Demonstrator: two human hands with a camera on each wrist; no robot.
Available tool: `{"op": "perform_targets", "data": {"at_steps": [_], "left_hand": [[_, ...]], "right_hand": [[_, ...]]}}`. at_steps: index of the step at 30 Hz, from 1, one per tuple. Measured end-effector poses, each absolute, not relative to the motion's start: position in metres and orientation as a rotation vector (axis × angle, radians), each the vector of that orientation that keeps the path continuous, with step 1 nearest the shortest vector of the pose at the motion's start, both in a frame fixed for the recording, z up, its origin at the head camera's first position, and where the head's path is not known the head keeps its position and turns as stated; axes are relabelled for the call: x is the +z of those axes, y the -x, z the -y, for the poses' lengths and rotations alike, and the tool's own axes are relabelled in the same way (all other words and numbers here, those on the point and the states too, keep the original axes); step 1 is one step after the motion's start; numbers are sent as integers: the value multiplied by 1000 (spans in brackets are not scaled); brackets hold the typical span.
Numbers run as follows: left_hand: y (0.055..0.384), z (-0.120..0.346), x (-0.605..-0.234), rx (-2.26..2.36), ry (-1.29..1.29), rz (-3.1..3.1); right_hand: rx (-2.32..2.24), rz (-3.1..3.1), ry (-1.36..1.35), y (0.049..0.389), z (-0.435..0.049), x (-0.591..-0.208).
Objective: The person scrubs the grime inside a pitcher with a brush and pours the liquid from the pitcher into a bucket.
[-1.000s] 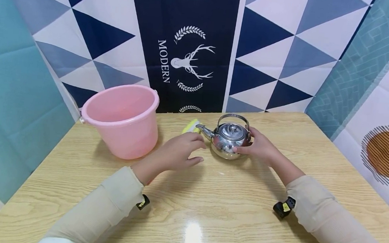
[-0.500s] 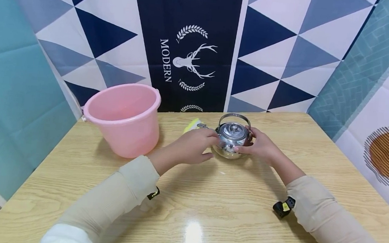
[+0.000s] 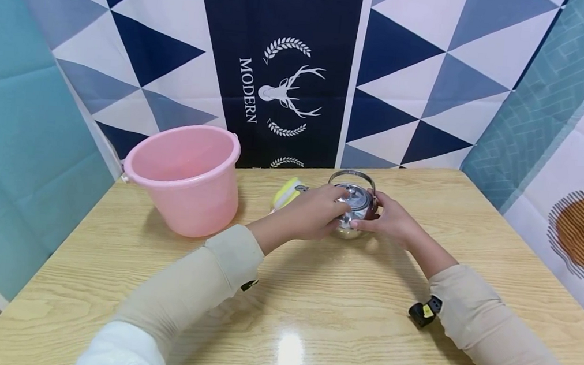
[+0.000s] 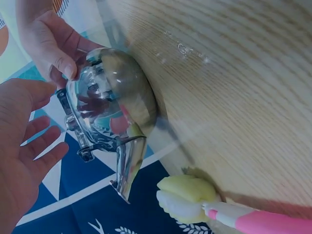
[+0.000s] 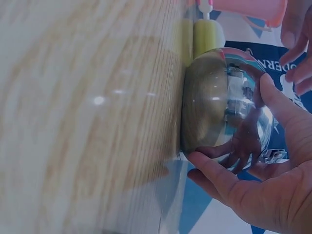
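Steadying the stainless-steel teakettle [image 4: 119,95] upright on the table [image 3: 337,325], we hold its side between the curved fingers and thumb of our right hand [image 3: 392,219]; our left hand [image 3: 317,214], loosely spread and gripping nothing, hovers near its lid [image 3: 359,198]. We'd do well to press evenly, leave its bail handle [image 3: 353,173] unbumped, and avoid nudging its spout towards the nearby sponge brush [image 4: 243,219].
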State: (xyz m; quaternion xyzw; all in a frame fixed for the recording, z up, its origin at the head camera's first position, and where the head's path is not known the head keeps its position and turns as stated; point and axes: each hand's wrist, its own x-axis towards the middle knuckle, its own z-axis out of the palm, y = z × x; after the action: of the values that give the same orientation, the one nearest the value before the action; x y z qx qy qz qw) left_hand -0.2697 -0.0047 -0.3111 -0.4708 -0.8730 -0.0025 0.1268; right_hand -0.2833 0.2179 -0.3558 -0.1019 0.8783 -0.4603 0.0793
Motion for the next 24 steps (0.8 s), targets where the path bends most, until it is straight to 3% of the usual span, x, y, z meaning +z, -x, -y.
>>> {"op": "perform_targets", "data": {"at_steps": [24], "left_hand": [[303,-28,-306,36,1213,2715]], "right_hand": [[-1389,-2615,355,284,-219,-356]]}}
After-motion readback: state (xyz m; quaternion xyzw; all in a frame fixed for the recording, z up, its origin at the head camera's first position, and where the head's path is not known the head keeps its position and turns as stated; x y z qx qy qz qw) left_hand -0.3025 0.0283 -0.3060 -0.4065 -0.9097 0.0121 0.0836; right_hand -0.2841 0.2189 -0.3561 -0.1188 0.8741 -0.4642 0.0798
